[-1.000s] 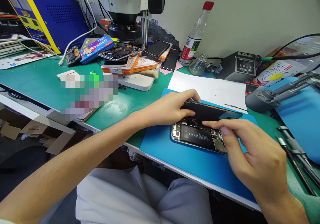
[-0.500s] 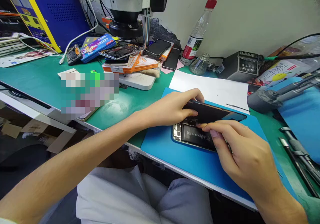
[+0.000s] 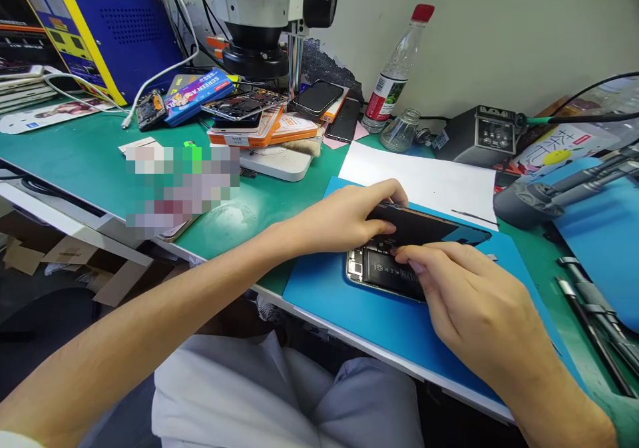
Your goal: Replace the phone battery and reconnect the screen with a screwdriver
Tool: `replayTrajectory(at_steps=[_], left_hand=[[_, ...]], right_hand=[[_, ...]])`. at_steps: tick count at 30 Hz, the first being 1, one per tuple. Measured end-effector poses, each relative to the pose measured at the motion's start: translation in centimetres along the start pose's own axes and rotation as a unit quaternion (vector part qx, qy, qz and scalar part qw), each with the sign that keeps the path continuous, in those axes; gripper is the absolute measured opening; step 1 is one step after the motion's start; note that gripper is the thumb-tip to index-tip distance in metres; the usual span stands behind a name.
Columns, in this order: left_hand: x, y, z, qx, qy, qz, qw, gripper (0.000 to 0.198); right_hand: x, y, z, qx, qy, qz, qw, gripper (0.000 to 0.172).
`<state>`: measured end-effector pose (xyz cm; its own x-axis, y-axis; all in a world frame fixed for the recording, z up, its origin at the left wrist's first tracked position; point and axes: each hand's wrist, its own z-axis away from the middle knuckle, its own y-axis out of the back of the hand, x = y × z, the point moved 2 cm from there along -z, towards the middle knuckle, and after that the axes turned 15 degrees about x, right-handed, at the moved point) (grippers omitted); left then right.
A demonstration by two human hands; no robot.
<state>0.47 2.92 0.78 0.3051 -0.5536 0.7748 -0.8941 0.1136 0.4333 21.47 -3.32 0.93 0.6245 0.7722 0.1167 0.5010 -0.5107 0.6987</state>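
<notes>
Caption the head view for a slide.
Left hand holds a dark panel tilted up; right hand over the opened phone.

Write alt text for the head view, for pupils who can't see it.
The left hand holds a dark panel raised behind an opened phone on a blue mat; the right hand is partly over the battery inside.

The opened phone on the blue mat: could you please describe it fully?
The opened phone lies on the blue mat, pale-edged and metallic-looking, a black battery with pale print exposed. The left hand pinches its dark panel, bluish near one end, tilted up behind. The right hand hides the phone's right end; whether it touches anything inside is unclear.
</notes>
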Motion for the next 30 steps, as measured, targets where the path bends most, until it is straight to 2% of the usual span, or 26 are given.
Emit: replayTrajectory(at_steps=[8,14,17,22,25,28,30], left_hand=[[0.0,-0.1,0.1,0.003,0.005,-0.002,1.000,0.019],[-0.1,-0.1,0.1,0.001,0.027,0.004,1.000,0.018],[-0.2,-0.2,0.1,0.003,0.037,0.004,0.999,0.018],[0.0,-0.2,0.2,-0.002,0.043,-0.009,0.999,0.017],[0.3,-0.2,0.3,-0.005,0.049,-0.011,0.999,0.017],[0.5,-0.3,0.3,-0.001,0.060,-0.012,0.998,0.017],[0.7,-0.3,0.2,-0.002,0.070,-0.013,0.997,0.022]], right_hand=[[0.3,0.2,0.1,-0.017,-0.028,-0.025,0.999,0.020],[0.4,0.6,0.8,0.028,-0.095,-0.046,0.994,0.021],[0.3,0.6,0.8,0.021,-0.079,-0.026,0.996,0.020],[-0.1,0.4,0.2,-0.027,-0.011,-0.004,1.000,0.020],[-0.2,0.6,0.3,-0.035,-0.019,-0.014,0.999,0.020],[-0.1,1.3,0.7,0.040,-0.065,-0.033,0.997,0.020],[0.2,2.1,1.2,0.155,-0.144,-0.047,0.976,0.020]])
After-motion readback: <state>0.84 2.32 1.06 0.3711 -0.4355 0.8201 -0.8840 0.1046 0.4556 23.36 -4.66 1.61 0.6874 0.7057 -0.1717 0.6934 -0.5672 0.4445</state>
